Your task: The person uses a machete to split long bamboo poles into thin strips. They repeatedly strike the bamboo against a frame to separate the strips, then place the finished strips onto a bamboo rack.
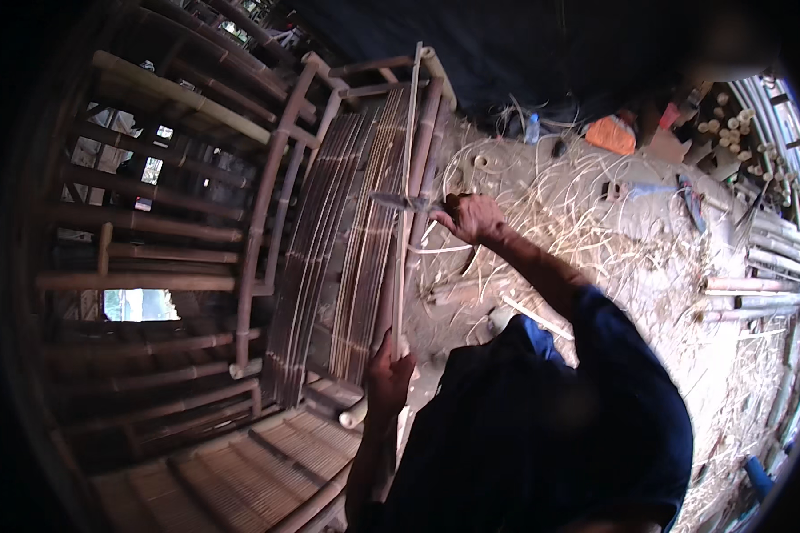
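Observation:
A long, thin bamboo strip [402, 258] runs upright through the middle of the view. Its near part is gripped by my left hand [389, 371], fingers wrapped round it. My right hand [473, 218] is closed on the handle of a knife [393, 202], whose blade lies across the strip and points left; the blade is slightly blurred. Beneath the strip is a bamboo bench [316, 258] with dark slats and lighter strips between them. The handle itself is mostly hidden by my right fingers.
Bamboo frames [151, 231] stand stacked to the left. Curly bamboo shavings [551, 213] litter the floor on the right. Farther off are a blue bottle [532, 129], an orange bag [611, 135] and a saw [692, 202]. Bamboo poles [756, 293] lie at the far right.

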The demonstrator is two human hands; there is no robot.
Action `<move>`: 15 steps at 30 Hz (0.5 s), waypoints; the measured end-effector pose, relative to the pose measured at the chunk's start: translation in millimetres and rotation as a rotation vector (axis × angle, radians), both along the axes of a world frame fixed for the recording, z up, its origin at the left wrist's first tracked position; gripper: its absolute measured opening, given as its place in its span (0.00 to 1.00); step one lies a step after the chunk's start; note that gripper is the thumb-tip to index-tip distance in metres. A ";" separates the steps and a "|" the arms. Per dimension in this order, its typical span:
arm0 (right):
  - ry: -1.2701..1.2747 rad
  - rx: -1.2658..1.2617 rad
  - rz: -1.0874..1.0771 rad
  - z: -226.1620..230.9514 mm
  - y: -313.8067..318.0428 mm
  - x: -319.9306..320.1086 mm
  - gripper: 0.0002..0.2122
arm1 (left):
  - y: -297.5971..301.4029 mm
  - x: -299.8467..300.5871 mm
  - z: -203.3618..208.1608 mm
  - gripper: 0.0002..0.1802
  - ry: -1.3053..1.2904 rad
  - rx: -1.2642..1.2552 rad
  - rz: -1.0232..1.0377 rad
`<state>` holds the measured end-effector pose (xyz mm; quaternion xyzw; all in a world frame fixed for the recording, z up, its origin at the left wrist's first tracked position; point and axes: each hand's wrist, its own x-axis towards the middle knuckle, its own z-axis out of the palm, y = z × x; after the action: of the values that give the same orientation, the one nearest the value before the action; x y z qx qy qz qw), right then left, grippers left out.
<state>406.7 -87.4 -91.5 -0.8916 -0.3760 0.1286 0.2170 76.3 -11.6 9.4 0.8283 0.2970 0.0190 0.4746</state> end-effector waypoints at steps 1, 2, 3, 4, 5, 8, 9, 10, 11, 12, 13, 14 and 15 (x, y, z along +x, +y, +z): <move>-0.023 0.007 -0.024 -16.7 3.2 -1.2 0.30 | 0.9 -5.4 1.9 0.31 -0.010 -0.011 -0.003; -0.001 0.058 0.061 -3.0 -0.3 -19.4 0.31 | -1.2 -2.3 16.7 0.32 0.058 -0.041 -0.036; 0.025 0.114 0.161 17.0 -1.7 -43.9 0.32 | 0.0 -11.0 11.0 0.31 -0.029 -0.045 -0.043; -0.059 0.087 0.125 27.8 3.6 -27.7 0.32 | -6.5 -11.6 11.2 0.31 -0.072 -0.075 -0.008; -0.107 0.064 0.093 29.6 10.0 -17.4 0.32 | -8.3 -25.5 10.9 0.29 -0.050 -0.086 0.010; -0.309 0.133 -0.052 11.9 1.7 18.9 0.32 | -14.2 -48.0 12.7 0.28 0.065 0.431 -0.214; -0.232 0.179 0.015 -2.8 1.6 10.1 0.32 | -17.6 -46.9 13.8 0.28 0.063 0.492 -0.246; -0.191 0.224 0.084 4.1 2.6 2.0 0.32 | -17.1 -51.5 14.2 0.28 0.055 0.485 -0.248; -0.176 0.242 0.092 7.6 7.6 11.1 0.33 | -16.5 -59.3 20.2 0.28 0.087 0.434 -0.229; -0.158 0.259 0.101 10.6 10.9 20.1 0.34 | -18.8 -66.6 31.2 0.29 0.133 0.410 -0.220; -0.172 0.245 0.035 6.5 13.1 55.7 0.36 | -28.0 -60.7 58.5 0.35 0.317 0.149 -0.104; -0.166 0.227 -0.026 -1.3 13.0 85.0 0.39 | -30.6 -72.1 60.6 0.35 0.386 0.174 -0.134; -0.111 0.226 -0.131 8.5 13.2 102.0 0.40 | -29.4 -88.8 58.2 0.35 0.444 0.208 -0.172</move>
<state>508.7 -74.2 -83.0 -0.8899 -0.3403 0.0216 0.3029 -12.5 -41.0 67.6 0.8788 0.3190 -0.1733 0.3097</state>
